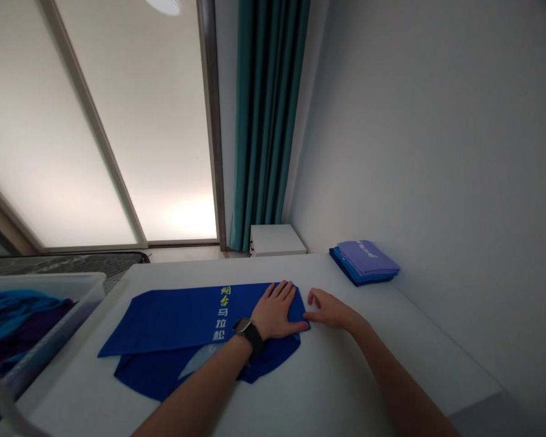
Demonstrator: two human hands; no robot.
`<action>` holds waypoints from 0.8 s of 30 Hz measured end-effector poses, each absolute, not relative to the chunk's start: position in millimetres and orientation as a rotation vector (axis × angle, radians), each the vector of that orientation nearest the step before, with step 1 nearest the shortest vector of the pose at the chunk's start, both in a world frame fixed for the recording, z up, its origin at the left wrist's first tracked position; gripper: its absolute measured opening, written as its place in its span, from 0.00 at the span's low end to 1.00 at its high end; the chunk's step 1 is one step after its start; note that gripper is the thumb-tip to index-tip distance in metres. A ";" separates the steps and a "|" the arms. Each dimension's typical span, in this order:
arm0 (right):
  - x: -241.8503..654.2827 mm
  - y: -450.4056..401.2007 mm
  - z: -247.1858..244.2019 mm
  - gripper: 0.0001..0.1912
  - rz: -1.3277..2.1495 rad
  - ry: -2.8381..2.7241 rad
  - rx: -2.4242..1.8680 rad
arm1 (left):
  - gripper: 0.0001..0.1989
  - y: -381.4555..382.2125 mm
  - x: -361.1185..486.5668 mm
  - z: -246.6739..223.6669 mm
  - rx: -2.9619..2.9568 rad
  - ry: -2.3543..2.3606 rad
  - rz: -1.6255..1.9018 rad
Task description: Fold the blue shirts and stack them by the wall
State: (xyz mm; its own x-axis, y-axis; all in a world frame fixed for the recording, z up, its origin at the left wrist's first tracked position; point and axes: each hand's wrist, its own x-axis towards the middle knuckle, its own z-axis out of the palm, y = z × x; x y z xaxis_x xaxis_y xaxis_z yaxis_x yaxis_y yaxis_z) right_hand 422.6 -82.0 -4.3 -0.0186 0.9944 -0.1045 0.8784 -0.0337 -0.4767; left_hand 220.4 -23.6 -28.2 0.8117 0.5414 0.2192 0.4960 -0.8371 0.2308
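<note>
A blue shirt (182, 318), partly folded, lies on the white table with yellow and white lettering across its upper layer. A lower layer with a pale print sticks out on the near side. My left hand (277, 312), with a dark watch on its wrist, presses flat on the right part of the shirt, fingers spread. Just beyond the shirt's right edge is my right hand (330, 311). Its fingers are curled, with a gap between thumb and forefinger, and nothing shows between them. The thumb tip is at the fabric's edge.
A stack of folded garments (368, 261), purple on top of blue, sits at the right against the wall. At the left stands a clear plastic bin (88, 288) of loose blue and purple clothes. Beyond the table (337, 376) are a white cabinet (275, 240) and a teal curtain (268, 121).
</note>
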 end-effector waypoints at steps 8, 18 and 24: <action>414.1 -87.7 -12.8 0.03 0.330 -1.827 -2.146 | 0.43 -23.9 219.0 -27.4 2.834 0.800 0.444; 415.9 -87.7 -23.5 0.09 0.228 -1.618 -2.107 | 0.40 -26.3 218.5 -24.3 2.823 0.825 0.420; 415.9 -87.2 -23.2 0.11 0.226 -1.607 -2.112 | 0.30 -25.8 215.0 -13.4 2.848 0.805 0.420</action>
State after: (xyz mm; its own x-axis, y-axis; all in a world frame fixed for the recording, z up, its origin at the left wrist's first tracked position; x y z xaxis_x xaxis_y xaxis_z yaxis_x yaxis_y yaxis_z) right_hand 415.9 -87.2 -23.2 0.2994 0.9421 0.1510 0.8640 -0.2006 -0.4617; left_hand 215.0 -25.8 -13.4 0.8166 0.5316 0.2250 0.4889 -0.8441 0.2201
